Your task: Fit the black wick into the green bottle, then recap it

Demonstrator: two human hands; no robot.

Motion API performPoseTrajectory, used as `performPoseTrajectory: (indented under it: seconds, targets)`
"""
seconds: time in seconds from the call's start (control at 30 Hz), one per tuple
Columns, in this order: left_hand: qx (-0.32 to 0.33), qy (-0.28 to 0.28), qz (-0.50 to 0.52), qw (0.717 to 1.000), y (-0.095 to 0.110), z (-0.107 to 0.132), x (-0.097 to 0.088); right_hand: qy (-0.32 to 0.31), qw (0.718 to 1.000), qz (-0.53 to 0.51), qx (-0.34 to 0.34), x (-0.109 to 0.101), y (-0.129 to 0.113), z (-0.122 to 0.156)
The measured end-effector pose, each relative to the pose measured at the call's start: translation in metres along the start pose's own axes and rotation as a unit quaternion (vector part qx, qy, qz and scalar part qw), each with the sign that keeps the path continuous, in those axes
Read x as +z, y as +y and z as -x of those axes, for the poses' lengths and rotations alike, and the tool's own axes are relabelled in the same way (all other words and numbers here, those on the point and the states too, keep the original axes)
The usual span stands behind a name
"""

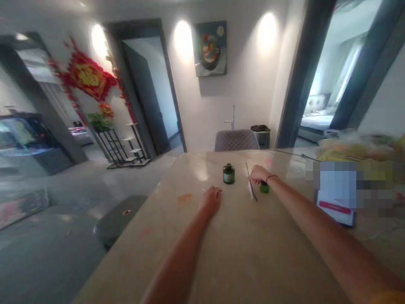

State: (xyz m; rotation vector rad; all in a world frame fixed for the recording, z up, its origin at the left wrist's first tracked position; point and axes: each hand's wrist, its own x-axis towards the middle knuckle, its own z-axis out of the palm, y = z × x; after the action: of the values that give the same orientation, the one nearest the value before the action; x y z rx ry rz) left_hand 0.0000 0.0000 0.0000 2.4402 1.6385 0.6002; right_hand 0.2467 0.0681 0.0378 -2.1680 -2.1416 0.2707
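Note:
My left hand [212, 198] rests on the tabletop with its fingers curled in, and nothing shows in it. Just beyond it, to the right, a small dark green glass bottle [228, 175] with a pale green label stands upright. My right hand [259, 174] is closed, its fingertips pinched at a thin stick [251, 191]; the stick's far end pokes out beyond the fingers and its near part lies along the table. A dark, thin strand [255, 197] lies beside it. Under my right wrist sits a small green object [265, 188], partly hidden, possibly a cap.
The pale table [234, 249] reaches toward a grey quilted chair [236, 140] at its far side. On the right are a phone or tablet [336, 211], partly blurred out, and yellowish plastic bags [357, 145]. A grey stool [122, 217] stands left of the table. A cable [284, 153] crosses the far edge.

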Motion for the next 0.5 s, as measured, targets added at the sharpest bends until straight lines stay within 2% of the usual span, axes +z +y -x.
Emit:
performPoseTrajectory:
  seconds: [0.07,0.13,0.27,0.3,0.4,0.5]
  targets:
    - [-0.003,-0.004,-0.008,1.000,0.001,0.000,-0.001,0.021,1.000,0.013,-0.003,-0.008,0.001,-0.001]
    - [-0.004,-0.005,-0.015,1.000,0.002,0.001,-0.001,0.003,0.999,0.034,0.001,-0.014,0.001,0.001]
    - [-0.001,0.003,-0.025,1.000,0.003,0.001,-0.002,-0.134,0.986,0.094,0.026,-0.020,0.003,0.009]
    - [-0.001,0.004,-0.025,1.000,0.003,0.002,-0.002,-0.144,0.984,0.102,0.027,-0.023,0.004,0.010]
    - [-0.005,0.007,-0.026,1.000,0.003,0.002,-0.002,-0.063,0.993,0.098,0.007,-0.038,0.006,0.008]
    - [-0.004,0.008,-0.028,1.000,0.004,0.002,-0.002,0.045,0.998,0.006,-0.043,-0.053,-0.002,-0.005]
